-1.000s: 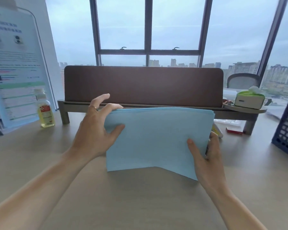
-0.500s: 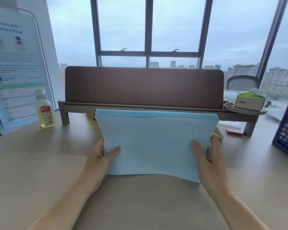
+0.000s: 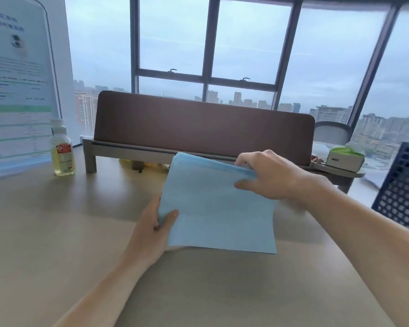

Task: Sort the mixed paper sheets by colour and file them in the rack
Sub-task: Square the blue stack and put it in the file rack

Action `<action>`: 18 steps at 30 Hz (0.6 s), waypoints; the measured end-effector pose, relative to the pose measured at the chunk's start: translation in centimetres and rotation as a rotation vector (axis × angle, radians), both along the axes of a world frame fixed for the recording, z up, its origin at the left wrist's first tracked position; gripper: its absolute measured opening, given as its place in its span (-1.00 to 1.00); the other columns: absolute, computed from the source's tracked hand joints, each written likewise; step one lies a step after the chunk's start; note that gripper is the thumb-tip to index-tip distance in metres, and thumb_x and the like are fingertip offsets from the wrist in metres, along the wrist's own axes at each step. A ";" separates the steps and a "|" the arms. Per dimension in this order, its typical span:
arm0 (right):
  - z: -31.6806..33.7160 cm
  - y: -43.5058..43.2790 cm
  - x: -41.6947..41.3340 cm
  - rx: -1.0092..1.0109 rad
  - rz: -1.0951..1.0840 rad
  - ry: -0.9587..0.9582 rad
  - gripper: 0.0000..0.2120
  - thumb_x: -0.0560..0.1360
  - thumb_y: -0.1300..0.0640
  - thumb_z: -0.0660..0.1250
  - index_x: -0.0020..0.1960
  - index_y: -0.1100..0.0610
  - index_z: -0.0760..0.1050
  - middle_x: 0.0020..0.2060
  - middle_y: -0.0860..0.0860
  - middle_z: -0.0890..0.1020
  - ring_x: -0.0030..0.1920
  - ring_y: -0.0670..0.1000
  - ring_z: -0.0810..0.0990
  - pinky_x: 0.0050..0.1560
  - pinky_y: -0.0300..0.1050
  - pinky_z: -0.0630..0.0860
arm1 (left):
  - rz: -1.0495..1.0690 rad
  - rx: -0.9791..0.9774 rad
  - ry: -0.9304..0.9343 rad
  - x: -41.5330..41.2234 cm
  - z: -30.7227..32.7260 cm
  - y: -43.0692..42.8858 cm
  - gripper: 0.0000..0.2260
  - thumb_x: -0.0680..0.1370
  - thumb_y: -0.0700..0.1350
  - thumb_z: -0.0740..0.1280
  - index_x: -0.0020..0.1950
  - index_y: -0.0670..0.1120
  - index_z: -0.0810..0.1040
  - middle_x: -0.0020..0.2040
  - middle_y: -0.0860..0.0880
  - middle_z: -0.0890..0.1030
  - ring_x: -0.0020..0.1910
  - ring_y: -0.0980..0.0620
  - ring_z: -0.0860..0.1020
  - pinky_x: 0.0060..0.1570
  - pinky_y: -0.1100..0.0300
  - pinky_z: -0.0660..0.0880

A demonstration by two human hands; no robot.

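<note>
A stack of light blue paper sheets [image 3: 219, 208] stands tilted on its lower edge on the desk, in front of the brown divider panel. My left hand [image 3: 155, 228] grips the stack's lower left edge, thumb on the front face. My right hand [image 3: 267, 177] grips the upper right corner, thumb in front and fingers curled over the top edge. At the right edge of the view stands a dark blue perforated rack [image 3: 404, 192], only partly in frame. Something yellow [image 3: 130, 162] lies under the shelf; I cannot tell whether it is paper.
A brown divider panel [image 3: 203, 128] stands on a grey shelf riser [image 3: 128, 153] at the back of the desk. A bottle of yellow liquid [image 3: 62, 149] and a poster stand [image 3: 17, 90] are at the left. A tissue box [image 3: 344, 159] sits at the right.
My right hand has gone from the stack's right side up to its top right corner. The stack is now turned and tilted, and the view has swung to the right.
</note>
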State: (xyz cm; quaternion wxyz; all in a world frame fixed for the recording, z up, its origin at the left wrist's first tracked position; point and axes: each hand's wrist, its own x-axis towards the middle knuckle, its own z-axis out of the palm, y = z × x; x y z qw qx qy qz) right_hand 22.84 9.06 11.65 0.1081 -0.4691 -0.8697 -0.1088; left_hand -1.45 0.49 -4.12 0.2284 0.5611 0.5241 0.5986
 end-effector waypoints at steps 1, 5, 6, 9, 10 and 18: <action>0.2 0.2 -0.3 0.011 0.024 -0.025 -0.73 0.45 -0.23 0.40 0.01 -0.10 0.48 -0.09 -0.05 0.61 -0.02 0.10 0.59 0.00 0.02 0.54 | 0.017 -0.004 0.019 -0.1 0.0 -0.1 -0.71 0.65 -0.10 0.31 0.32 0.19 0.45 0.19 0.22 0.63 0.16 0.22 0.61 0.19 -0.02 0.57; 0.3 -0.6 0.1 -0.004 0.274 0.129 -0.87 0.56 -0.04 0.34 -0.01 0.01 0.57 -0.16 -0.10 0.62 -0.11 -0.05 0.57 -0.03 -0.06 0.52 | 0.171 0.101 0.010 -0.2 1.2 -0.1 -0.81 0.60 -0.04 0.38 0.18 0.14 0.48 0.05 0.23 0.65 0.02 0.23 0.63 -0.01 0.10 0.60; 0.5 -1.0 0.4 -0.041 0.290 0.215 -0.89 0.57 0.00 0.35 -0.01 0.01 0.58 -0.17 -0.09 0.65 -0.14 -0.07 0.60 -0.07 -0.08 0.54 | 0.264 0.135 -0.027 -0.2 1.6 -0.2 -0.79 0.57 -0.04 0.43 0.14 0.12 0.47 0.03 0.21 0.64 -0.01 0.22 0.62 -0.05 0.14 0.59; 1.6 -2.6 1.4 -0.273 0.294 0.588 -0.93 0.59 0.09 0.36 0.01 0.05 0.61 -0.14 0.02 0.73 -0.16 0.03 0.72 -0.14 -0.03 0.65 | 0.252 0.084 -0.459 -0.2 2.7 0.0 -0.52 0.45 -0.13 0.55 0.28 0.01 0.41 0.15 0.11 0.57 0.13 0.20 0.59 0.07 0.23 0.54; 1.7 -3.2 1.7 -0.371 0.308 0.735 -0.92 0.60 0.12 0.36 0.04 0.09 0.61 -0.10 0.08 0.74 -0.15 0.08 0.73 -0.14 0.01 0.67 | 0.113 0.007 -0.629 0.0 2.7 0.1 -0.39 0.41 -0.10 0.56 0.39 -0.03 0.38 0.25 0.06 0.55 0.26 0.13 0.56 0.21 0.20 0.49; -6.4 -6.9 2.3 -0.506 0.260 1.447 -0.81 0.61 0.28 0.28 0.20 0.13 0.51 0.01 0.01 0.74 -0.07 0.00 0.72 -0.09 -0.10 0.66 | -0.175 0.075 -0.465 5.5 7.4 -1.7 -0.78 0.65 -0.25 0.27 0.21 -0.02 0.61 0.07 -0.03 0.73 0.03 -0.10 0.71 0.04 -0.10 0.62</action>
